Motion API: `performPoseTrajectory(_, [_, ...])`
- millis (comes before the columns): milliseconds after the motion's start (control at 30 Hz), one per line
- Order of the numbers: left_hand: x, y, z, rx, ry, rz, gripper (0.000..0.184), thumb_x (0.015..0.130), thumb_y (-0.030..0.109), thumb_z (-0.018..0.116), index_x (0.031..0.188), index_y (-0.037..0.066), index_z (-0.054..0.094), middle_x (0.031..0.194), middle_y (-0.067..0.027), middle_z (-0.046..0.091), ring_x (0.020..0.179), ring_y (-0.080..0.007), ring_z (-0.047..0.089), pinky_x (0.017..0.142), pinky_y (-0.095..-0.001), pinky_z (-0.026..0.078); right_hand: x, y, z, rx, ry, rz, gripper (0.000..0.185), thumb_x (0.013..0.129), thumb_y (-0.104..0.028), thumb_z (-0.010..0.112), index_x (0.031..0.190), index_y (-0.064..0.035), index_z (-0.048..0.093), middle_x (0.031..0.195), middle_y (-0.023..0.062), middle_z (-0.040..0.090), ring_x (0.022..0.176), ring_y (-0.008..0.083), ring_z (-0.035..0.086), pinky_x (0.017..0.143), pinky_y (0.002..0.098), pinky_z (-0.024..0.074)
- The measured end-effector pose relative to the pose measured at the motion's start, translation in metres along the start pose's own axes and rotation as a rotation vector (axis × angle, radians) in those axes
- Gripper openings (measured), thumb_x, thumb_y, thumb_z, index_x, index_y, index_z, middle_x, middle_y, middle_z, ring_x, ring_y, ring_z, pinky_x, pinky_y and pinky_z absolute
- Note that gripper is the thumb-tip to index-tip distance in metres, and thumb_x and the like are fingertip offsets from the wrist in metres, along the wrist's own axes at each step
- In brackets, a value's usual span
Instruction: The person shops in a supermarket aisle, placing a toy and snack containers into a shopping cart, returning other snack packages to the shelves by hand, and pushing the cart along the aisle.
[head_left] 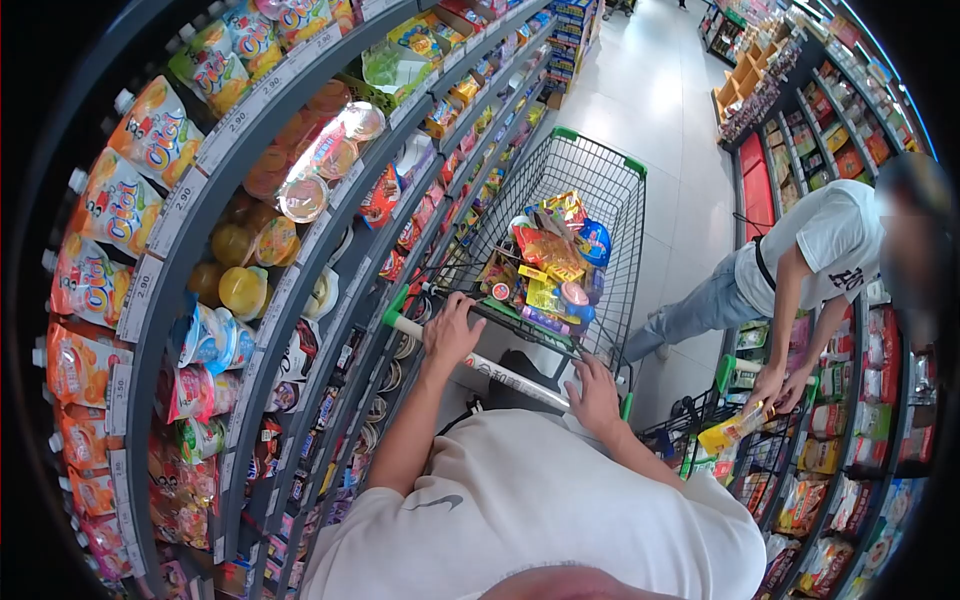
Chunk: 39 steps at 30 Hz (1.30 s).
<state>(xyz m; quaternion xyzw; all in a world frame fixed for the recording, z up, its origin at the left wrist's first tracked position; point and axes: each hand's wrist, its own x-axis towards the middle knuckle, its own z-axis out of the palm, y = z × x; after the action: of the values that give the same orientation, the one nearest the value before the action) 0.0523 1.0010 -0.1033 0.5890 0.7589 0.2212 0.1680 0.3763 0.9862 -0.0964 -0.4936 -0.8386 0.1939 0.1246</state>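
Shopping cart (600, 148) sits right ahead, its left edge close along the snack shelf (180, 215); mixed packets (553, 262) heaped in the basket, toward the handle edge. Left hand (452, 330) lies palm down over the handle (520, 383) near the cart's left rear corner, fingers partly bent and pointing forward; right hand (595, 393) the same near the right rear corner, fingers a bit spread. Neither has anything but the bar under it; can't tell if the fingers close round it. For good steering, probably best: wrap both hands, push evenly from the two ends, small corrections only. Left front corner looks like the one to watch, since a drift that way could clip the shelf lip. Right side needs care too: another person (830, 240) leans over a second cart (724, 373) with a yellow packet (735, 430) in hand, feet near our cart's right edge, so slow and straight seems safest on the tiled floor (665, 120). Hard to see: finger undersides, part of the lettering on the handle, the cart's wheels, lower items in the heap. Left basket wall blends into the shelf fronts. Other person's head blurred, yellow packet's label unreadable, outer shelf ends cut by the dark lens border.
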Motion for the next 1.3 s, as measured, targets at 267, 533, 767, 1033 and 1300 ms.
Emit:
performPoseTrajectory(267, [0.022, -0.003, 0.005, 0.002, -0.009, 0.016, 0.043, 0.085, 0.030, 0.071, 0.123, 0.012, 0.061, 0.126, -0.0060, 0.053, 0.106, -0.0337, 0.062, 0.087, -0.0485, 0.051, 0.017, 0.005, -0.001, 0.035, 0.014, 0.044, 0.054, 0.089, -0.027, 0.067, 0.137, -0.0045, 0.051, 0.141, 0.0185, 0.051, 0.134, 0.0355, 0.045, 0.113, 0.0465, 0.0345])
performPoseTrajectory(533, [0.050, -0.002, 0.008, 0.000, -0.042, 0.007, 0.043, 0.086, 0.029, 0.070, 0.124, 0.011, 0.060, 0.130, -0.0057, 0.053, 0.108, -0.0339, 0.062, 0.089, -0.0481, 0.051, 0.043, 0.012, -0.007, 0.034, -0.010, 0.074, 0.058, 0.089, -0.026, 0.069, 0.139, -0.0063, 0.048, 0.143, 0.0150, 0.050, 0.135, 0.0330, 0.045, 0.113, 0.0471, 0.0342])
performPoseTrajectory(767, [0.074, 0.002, 0.010, 0.006, -0.022, -0.013, 0.042, 0.086, 0.030, 0.069, 0.125, 0.014, 0.062, 0.134, -0.0046, 0.054, 0.112, -0.0322, 0.061, 0.091, -0.0457, 0.050, 0.068, 0.022, -0.010, 0.020, -0.036, 0.107, 0.060, 0.088, -0.027, 0.070, 0.141, -0.0082, 0.047, 0.145, 0.0133, 0.049, 0.137, 0.0322, 0.043, 0.114, 0.0470, 0.0331])
performPoseTrajectory(1033, [0.106, -0.005, 0.018, 0.031, -0.003, 0.025, 0.043, 0.085, 0.029, 0.070, 0.125, 0.014, 0.062, 0.137, -0.0034, 0.054, 0.126, -0.0310, 0.050, 0.098, -0.0458, 0.046, 0.097, 0.026, -0.014, 0.021, -0.059, 0.139, 0.059, 0.090, -0.028, 0.068, 0.141, -0.0094, 0.047, 0.145, 0.0127, 0.049, 0.136, 0.0321, 0.044, 0.114, 0.0483, 0.0324])
performPoseTrajectory(1300, [0.142, 0.000, 0.018, 0.202, -0.052, 0.135, 0.047, 0.086, 0.031, 0.068, 0.130, 0.016, 0.061, 0.142, -0.0043, 0.051, 0.139, -0.0338, 0.037, 0.103, -0.0518, 0.041, 0.133, 0.034, -0.026, 0.057, -0.077, 0.158, 0.059, 0.088, -0.027, 0.068, 0.141, -0.0090, 0.048, 0.142, 0.0117, 0.050, 0.134, 0.0310, 0.045, 0.113, 0.0469, 0.0325])
